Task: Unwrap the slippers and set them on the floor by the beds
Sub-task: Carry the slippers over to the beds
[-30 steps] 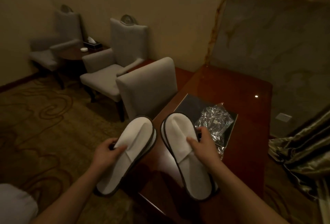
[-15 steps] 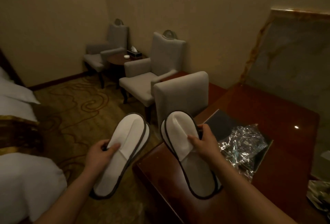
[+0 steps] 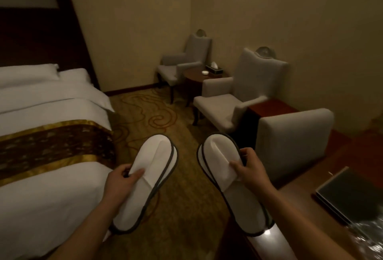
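Above patterned carpet beside the bed, left hand pinches left slipper; right hand grips right slipper.

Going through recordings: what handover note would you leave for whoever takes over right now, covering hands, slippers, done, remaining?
Left hand: grips one white flat slipper with dark trim by its upper.
Right hand: grips the matching second slipper the same way.
Both are held up over the swirl-patterned carpet, between the white bed and the reddish wooden desk.
Done: slippers unwrapped; the crinkled clear wrapper lies on the desk.
Left: set both on the floor by the bed.
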